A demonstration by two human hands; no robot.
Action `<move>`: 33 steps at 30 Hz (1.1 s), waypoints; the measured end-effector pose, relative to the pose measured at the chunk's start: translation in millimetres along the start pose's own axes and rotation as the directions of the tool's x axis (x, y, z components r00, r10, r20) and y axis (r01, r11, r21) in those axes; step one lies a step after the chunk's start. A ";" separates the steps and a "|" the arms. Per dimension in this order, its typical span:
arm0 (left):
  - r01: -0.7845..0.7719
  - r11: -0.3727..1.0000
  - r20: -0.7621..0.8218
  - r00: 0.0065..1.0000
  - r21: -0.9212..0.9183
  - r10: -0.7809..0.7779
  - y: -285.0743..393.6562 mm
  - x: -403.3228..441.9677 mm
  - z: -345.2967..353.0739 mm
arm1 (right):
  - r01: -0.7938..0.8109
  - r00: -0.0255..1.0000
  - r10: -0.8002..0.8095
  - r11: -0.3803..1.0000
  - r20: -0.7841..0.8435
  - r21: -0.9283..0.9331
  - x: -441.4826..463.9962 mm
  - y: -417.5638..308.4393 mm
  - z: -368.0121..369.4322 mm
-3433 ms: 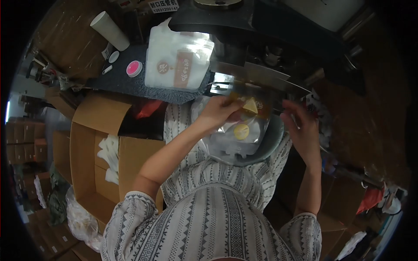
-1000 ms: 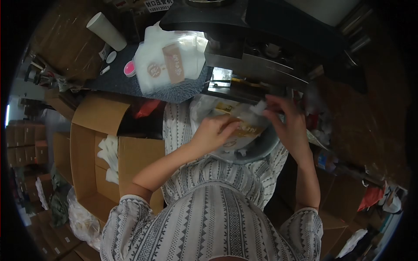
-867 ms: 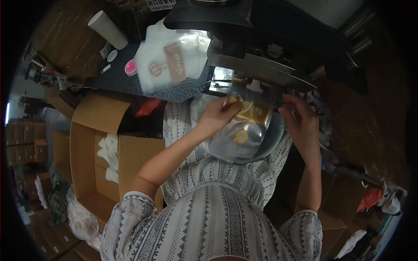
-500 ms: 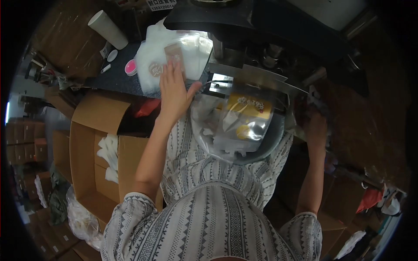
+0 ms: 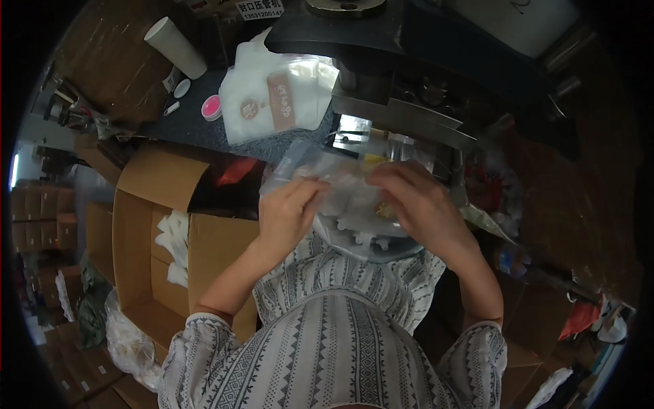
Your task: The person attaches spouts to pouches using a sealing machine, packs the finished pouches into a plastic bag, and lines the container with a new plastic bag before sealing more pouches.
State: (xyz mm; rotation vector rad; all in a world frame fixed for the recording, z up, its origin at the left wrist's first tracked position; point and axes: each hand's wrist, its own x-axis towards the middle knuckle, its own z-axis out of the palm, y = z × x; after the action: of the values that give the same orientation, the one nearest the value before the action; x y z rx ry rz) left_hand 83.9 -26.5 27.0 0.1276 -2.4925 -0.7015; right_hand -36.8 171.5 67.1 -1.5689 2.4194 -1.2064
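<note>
My left hand pinches the edge of a translucent plastic bag, held up over my lap. Close by on the other side, my right hand has its fingers drawn together at the bag; what sits between them is blurred and hidden. Below both hands is a basin lined with clear plastic, holding spouted pouches, partly covered by the hands. A stack of flat printed bags lies on the dark fuzzy mat, the top one with a brownish label.
A black press-like machine with metal plates stands ahead. A pink round tub and a white cylinder are at left. An open cardboard box holds white pieces. Red items lie at right.
My left hand has left the stack and come down to my lap with a bag. My right hand has come from the far right to meet it.
</note>
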 end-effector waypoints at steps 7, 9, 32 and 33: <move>0.302 0.870 0.493 0.867 -0.389 -0.081 12.2 19.9 48.3 | -0.379 0.913 0.399 0.907 -0.085 0.184 -15.1 20.4 -15.8; 0.686 0.611 0.723 0.642 -0.395 -0.255 9.5 42.2 64.0 | -0.378 0.911 0.388 0.921 -0.137 0.093 -24.0 23.9 -25.2; -0.030 0.917 0.031 0.999 0.398 0.019 -73.3 8.0 31.3 | -0.609 0.792 0.560 0.700 -0.242 -0.373 -71.2 100.4 -51.0; -0.047 0.922 0.038 0.999 0.385 0.035 -74.8 8.5 26.5 | -0.682 0.721 0.648 0.599 -0.247 -0.419 -66.3 90.4 -54.4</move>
State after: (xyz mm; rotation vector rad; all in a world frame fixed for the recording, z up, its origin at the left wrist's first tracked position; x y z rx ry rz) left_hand 58.8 -80.7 -25.9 0.2085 -2.6262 -0.1857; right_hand -95.4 273.5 25.7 -0.4687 3.0643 -0.5242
